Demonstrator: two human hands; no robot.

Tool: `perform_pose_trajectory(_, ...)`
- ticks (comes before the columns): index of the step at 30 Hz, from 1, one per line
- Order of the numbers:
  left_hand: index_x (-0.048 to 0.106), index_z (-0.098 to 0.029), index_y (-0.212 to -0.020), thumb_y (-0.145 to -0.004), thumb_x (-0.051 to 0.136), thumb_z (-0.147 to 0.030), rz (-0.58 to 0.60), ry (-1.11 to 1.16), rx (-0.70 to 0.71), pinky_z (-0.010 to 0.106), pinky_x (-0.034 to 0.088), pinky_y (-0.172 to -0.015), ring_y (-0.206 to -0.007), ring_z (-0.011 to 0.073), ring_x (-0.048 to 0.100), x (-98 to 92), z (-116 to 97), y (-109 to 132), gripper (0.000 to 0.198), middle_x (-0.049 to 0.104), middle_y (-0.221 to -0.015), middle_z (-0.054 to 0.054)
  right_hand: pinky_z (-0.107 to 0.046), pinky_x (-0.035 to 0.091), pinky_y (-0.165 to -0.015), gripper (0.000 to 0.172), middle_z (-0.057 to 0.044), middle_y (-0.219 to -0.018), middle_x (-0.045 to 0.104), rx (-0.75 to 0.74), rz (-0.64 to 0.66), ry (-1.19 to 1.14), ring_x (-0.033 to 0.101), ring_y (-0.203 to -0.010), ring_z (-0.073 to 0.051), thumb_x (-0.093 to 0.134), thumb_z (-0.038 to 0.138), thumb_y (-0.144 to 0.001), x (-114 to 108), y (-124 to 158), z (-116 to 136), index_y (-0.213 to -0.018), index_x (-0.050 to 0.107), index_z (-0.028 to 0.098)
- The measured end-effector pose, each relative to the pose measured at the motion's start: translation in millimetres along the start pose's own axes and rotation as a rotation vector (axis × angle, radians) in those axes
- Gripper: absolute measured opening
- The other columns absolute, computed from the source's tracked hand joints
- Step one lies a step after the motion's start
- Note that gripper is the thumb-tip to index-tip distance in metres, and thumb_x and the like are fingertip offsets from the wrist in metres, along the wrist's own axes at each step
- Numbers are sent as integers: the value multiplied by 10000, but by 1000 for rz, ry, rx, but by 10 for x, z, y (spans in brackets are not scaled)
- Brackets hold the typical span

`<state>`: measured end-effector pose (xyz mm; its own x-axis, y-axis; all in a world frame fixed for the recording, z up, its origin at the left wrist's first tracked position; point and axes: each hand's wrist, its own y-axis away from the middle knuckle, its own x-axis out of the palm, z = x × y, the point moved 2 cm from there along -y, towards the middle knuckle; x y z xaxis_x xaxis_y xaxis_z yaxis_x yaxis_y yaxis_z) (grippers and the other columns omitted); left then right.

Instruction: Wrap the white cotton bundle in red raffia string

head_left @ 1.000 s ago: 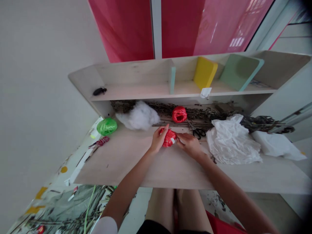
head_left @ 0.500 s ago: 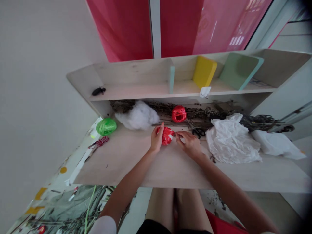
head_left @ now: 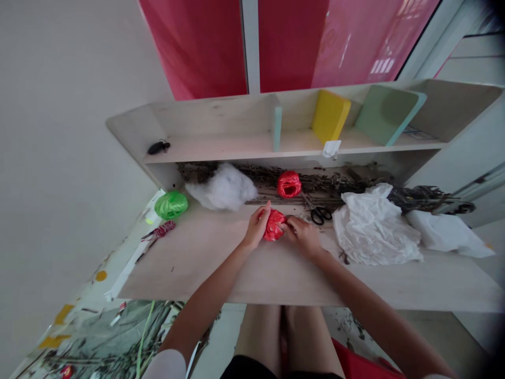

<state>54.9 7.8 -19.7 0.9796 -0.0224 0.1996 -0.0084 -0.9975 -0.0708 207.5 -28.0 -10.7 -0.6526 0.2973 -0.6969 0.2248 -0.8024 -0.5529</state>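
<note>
Over the middle of the desk, my left hand (head_left: 257, 227) is wrapped round the left side of a shiny red plastic bundle (head_left: 273, 226), its thumb pointing up. Pinched fingers of my right hand (head_left: 303, 235) press at the bundle's right side; whatever is between their tips is too small to see. Just behind stands a ball of red plastic twine (head_left: 289, 184) with a hollow centre. Black-handled scissors (head_left: 321, 215) lie beyond my right hand. A fluffy heap of white stuffing (head_left: 225, 188) sits behind and left of my left hand.
A ball of green twine (head_left: 171, 205) and a red-and-white wrapped stick (head_left: 163, 229) lie at the desk's left. Crumpled white plastic bags (head_left: 376, 226) cover the right part. Dry twigs (head_left: 335, 183) run along the back beneath a shelf (head_left: 221, 147) with coloured dividers.
The red bundle has shifted slightly right and down, and its white patch is now mostly out of sight. My right fingers have closed in against its side.
</note>
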Motion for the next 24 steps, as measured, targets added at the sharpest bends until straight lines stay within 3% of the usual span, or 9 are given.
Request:
perform_pose_trajectory(3,680,-179,-804,-718,638,-643,-46,75,-16,243,477,-778,-779,133,606,-18,-7,-27,474,665,-812,31,-263,407,-558,414,-35,-658,614,104,13,-84,572,-584,-158,446,550,-931,-28,-12,-26,-740,552,198)
perform_pose_trajectory(5,683,-184,-826,-682,662,-653,-92,134,-32,237,478,-768,-774,129,606,-28,-26,-41,492,667,-822,25,-269,449,-581,373,-50,-756,647,170,15,-199,604,-637,-167,494,542,-908,-38,-24,-51,-926,579,180)
perform_pose_trajectory(9,681,-187,-819,-640,699,-652,-130,181,-46,224,476,-746,-758,121,602,-34,-59,-42,499,668,-818,16,-306,525,-688,536,-103,-1018,668,187,74,-396,652,-767,-179,576,510,-867,-16,-47,-73,-1265,485,162)
perform_pose_trajectory(12,678,-186,-804,-680,676,-645,-71,154,-30,236,480,-741,-757,129,610,-9,-76,-15,476,671,-808,27,-308,534,-694,512,-109,-1086,665,223,130,-425,654,-786,-178,589,491,-859,16,-49,-68,-1260,522,179)
perform_pose_trajectory(19,681,-194,-832,-780,582,-631,103,-62,80,248,478,-770,-811,138,610,61,-195,98,451,684,-878,55,-313,525,-685,346,-93,-947,706,241,221,-353,649,-754,-194,572,369,-852,53,-1,-69,-1126,592,159)
perform_pose_trajectory(22,676,-203,-844,-808,581,-585,115,-132,113,244,470,-790,-839,140,604,70,-212,108,396,673,-864,47,-327,526,-687,321,-91,-913,707,234,228,-286,651,-741,-205,567,335,-844,69,12,-87,-1107,602,156)
perform_pose_trajectory(24,669,-203,-824,-816,581,-567,60,-140,112,240,464,-795,-824,135,600,57,-186,84,374,665,-837,38,-343,532,-711,318,-88,-910,706,213,200,-254,654,-746,-210,562,340,-852,73,6,-89,-1114,603,164)
